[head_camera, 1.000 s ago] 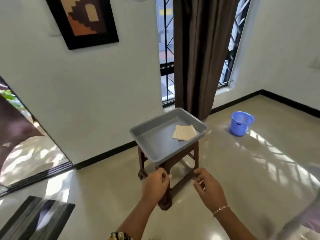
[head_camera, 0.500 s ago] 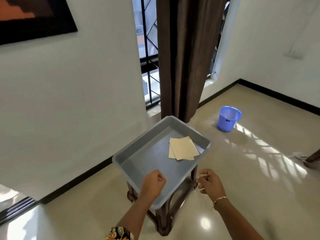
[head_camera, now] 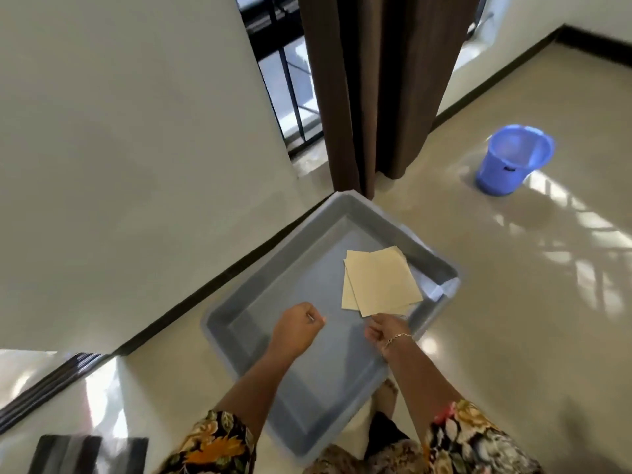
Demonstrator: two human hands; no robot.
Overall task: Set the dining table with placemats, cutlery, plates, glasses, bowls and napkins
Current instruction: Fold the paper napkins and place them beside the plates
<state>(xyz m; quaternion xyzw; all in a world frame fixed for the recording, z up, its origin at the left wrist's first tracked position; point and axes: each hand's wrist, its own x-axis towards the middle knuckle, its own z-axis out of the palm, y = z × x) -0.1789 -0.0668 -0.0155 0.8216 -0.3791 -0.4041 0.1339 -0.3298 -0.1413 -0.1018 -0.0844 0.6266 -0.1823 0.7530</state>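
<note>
Head view: the napkins (head_camera: 379,280) are lying stacked in the tray (head_camera: 222,331), towards its far right corner. The right hand (head_camera: 388,331) is hovering curled at their near corner; I cannot tell whether it is pinching them. The left hand (head_camera: 297,331) is hanging fisted over the tray floor, and whether it is holding anything is unclear. The best move is probably pinching both sheets together at that corner and lifting them level.

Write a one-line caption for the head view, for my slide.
Left hand and right hand, curled, above a grey tray holding beige napkins; blue bucket beyond.
</note>
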